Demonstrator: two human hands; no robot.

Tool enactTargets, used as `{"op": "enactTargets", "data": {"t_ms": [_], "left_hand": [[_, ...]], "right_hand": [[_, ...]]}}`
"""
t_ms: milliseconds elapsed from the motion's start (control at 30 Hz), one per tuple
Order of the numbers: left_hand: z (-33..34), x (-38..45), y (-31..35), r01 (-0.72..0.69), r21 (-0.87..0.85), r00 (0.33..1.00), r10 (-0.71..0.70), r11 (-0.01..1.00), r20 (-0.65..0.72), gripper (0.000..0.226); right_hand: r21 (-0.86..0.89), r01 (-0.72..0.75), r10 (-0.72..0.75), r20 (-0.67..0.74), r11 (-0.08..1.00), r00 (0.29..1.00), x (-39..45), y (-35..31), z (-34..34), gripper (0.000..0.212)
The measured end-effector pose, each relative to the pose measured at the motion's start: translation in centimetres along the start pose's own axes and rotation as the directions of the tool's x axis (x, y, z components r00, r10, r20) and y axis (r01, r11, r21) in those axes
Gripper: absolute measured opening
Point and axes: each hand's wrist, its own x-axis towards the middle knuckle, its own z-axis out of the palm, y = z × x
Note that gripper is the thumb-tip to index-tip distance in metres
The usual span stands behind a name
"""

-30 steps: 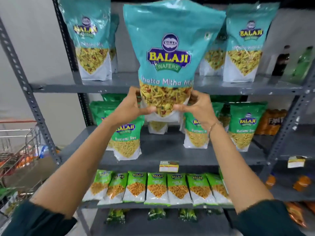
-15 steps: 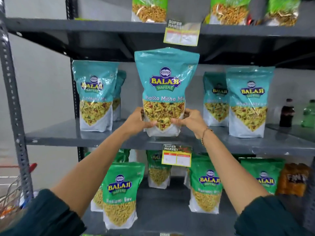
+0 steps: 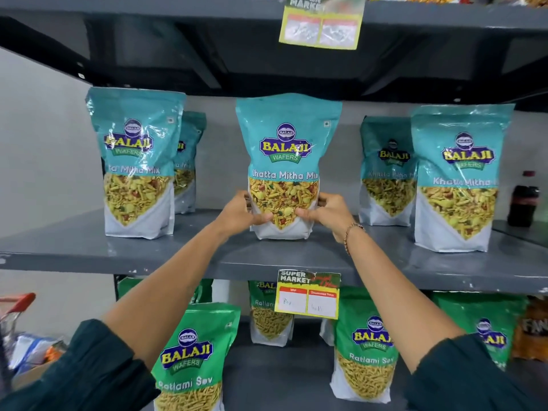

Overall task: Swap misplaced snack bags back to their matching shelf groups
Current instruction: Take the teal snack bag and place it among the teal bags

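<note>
A teal Khatta Mitha Mix bag [image 3: 286, 149] stands upright on the middle of the grey shelf [image 3: 118, 253]. My left hand [image 3: 241, 215] grips its lower left side and my right hand [image 3: 327, 213] grips its lower right side. More teal Khatta Mitha Mix bags stand on the same shelf at the left [image 3: 136, 161] and at the right [image 3: 458, 176]. Green Ratlami Sev bags [image 3: 192, 357] stand on the shelf below.
The shelf above [image 3: 178, 13] hangs low over the bags, with a price tag [image 3: 321, 22] on its edge. A second price tag [image 3: 308, 295] hangs below my hands. A dark drink bottle [image 3: 523, 200] stands at far right. A shopping cart [image 3: 14, 315] is at lower left.
Both hands carried the teal bag up from in front of the lower shelf and back onto the teal shelf, where its base now rests. My view has tilted upward.
</note>
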Motion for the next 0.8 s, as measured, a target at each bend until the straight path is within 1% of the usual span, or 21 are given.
{"op": "enactTargets", "data": {"t_ms": [33, 133, 233, 300, 333, 467, 500, 567, 633, 800], "left_hand": [[0.1, 0.5, -0.6, 0.003, -0.005, 1.0, -0.002, 1.0, 0.005, 0.087], [0.3, 0.7, -0.8, -0.016, 0.004, 1.0, 0.016, 1.0, 0.016, 0.098], [0.5, 0.1, -0.5, -0.004, -0.012, 1.0, 0.004, 1.0, 0.025, 0.093], [0.7, -0.4, -0.1, -0.003, -0.019, 1.0, 0.004, 1.0, 0.022, 0.094], [0.8, -0.4, 0.0, -0.001, -0.015, 1.0, 0.001, 1.0, 0.02, 0.09], [1.4, -0.9, 0.6, 0.026, -0.026, 0.999, -0.025, 0.999, 0.023, 0.06], [1.5, -1.1, 0.8, 0.032, -0.034, 0.999, -0.031, 0.999, 0.032, 0.057], [1.5, -1.1, 0.7, 0.036, -0.046, 0.999, -0.035, 0.998, 0.035, 0.063], [1.4, -1.1, 0.6, 0.035, -0.028, 0.998, -0.034, 0.999, 0.049, 0.066], [1.7, -1.1, 0.9, 0.016, -0.005, 0.995, -0.015, 1.0, 0.102, 0.051]], "right_hand": [[0.0, -0.005, 0.005, 0.001, 1.0, 1.0, 0.2, 0.1, -0.1, 0.037], [-0.001, -0.015, 0.015, 0.005, 1.0, 1.0, 0.4, 0.4, -0.4, 0.039], [0.006, -0.026, 0.026, 0.013, 1.0, 1.0, 0.3, 0.6, -0.4, 0.035], [0.01, -0.029, 0.029, 0.015, 1.0, 0.999, 0.3, 0.6, -0.4, 0.033], [0.012, -0.032, 0.032, 0.016, 0.999, 0.999, 0.2, 0.6, -0.3, 0.033], [-0.003, -0.065, 0.065, 0.037, 0.998, 0.997, 0.2, 0.7, -0.3, 0.041], [-0.012, -0.071, 0.071, 0.042, 0.997, 0.997, 0.2, 0.7, -0.2, 0.044], [-0.034, -0.072, 0.074, 0.048, 0.997, 0.996, 0.2, 0.8, -0.2, 0.046], [-0.042, -0.07, 0.072, 0.046, 0.997, 0.996, 0.1, 0.8, -0.1, 0.041], [-0.037, -0.075, 0.076, 0.033, 0.997, 0.997, -0.2, 0.7, -0.1, 0.034]]}}
